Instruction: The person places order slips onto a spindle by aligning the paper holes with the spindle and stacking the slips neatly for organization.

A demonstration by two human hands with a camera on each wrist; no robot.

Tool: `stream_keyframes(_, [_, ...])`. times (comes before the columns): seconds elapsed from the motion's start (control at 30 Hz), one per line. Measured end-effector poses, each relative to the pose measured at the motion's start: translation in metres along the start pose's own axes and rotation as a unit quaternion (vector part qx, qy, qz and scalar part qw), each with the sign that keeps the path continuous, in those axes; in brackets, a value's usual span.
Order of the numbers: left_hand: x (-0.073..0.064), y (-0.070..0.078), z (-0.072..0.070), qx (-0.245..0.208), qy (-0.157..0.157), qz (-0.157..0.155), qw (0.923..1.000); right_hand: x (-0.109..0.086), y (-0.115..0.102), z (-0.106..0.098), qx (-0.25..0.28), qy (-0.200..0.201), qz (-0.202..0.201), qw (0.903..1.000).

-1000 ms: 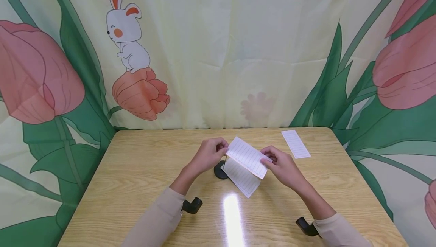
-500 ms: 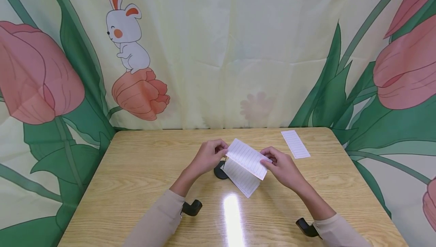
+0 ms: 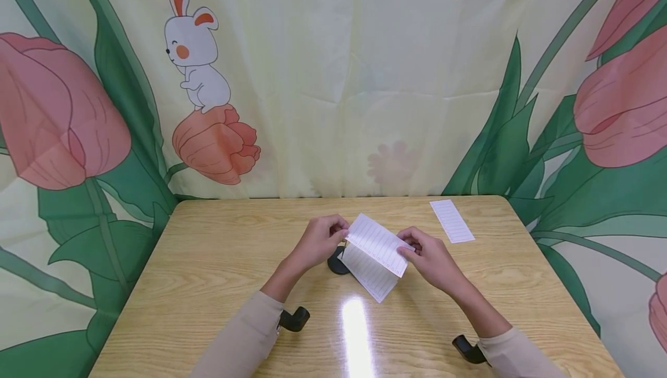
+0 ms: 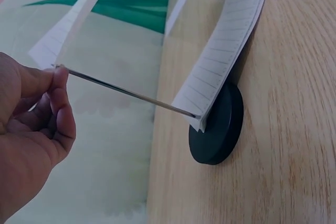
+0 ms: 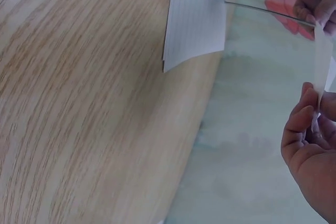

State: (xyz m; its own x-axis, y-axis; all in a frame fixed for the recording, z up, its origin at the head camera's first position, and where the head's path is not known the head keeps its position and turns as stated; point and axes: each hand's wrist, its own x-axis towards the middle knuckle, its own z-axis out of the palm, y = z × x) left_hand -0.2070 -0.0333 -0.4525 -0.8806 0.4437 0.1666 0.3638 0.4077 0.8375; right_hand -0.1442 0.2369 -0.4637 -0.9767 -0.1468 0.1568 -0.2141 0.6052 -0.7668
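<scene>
A receipt spike with a round black base (image 4: 226, 129) and a thin metal rod (image 4: 131, 94) stands on the wooden table (image 3: 234, 239). Several lined paper slips (image 4: 220, 51) are threaded low on the rod, lying tilted over the base. Up at the rod's tip, my left hand (image 3: 318, 240) pinches the corner of another lined slip (image 3: 377, 242). My right hand (image 3: 429, 255) holds that slip's other end between thumb and fingers. In the left wrist view the rod's tip meets the slip at the left fingertips; whether it passes through the paper is hidden.
One more lined slip (image 3: 452, 221) lies flat near the table's back right edge. A curtain printed with tulips and a rabbit (image 3: 195, 54) hangs behind the table. Black camera mounts (image 3: 294, 319) stick out at both wrists.
The held slip has sunk very slightly, along with both hands. The threaded slips, the base and the loose slip have stayed in place.
</scene>
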Motion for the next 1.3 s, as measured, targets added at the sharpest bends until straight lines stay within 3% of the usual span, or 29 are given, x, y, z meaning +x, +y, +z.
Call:
stream_keyframes(0.5, [0.001, -0.008, 0.005, 0.020, -0.014, -0.021, 0.9995, -0.003, 0.008, 0.009, -0.019, -0.009, 0.026, 0.9994])
stream_keyframes(0.77, [0.000, -0.013, 0.006, 0.028, -0.023, -0.024, 0.9990, -0.003, 0.014, 0.018, -0.019, -0.032, 0.033, 0.9988])
stream_keyframes(1.3, [0.001, -0.045, 0.022, 0.031, -0.017, -0.060, 0.9976, -0.001, 0.026, 0.038, -0.071, -0.068, 0.054, 0.9937])
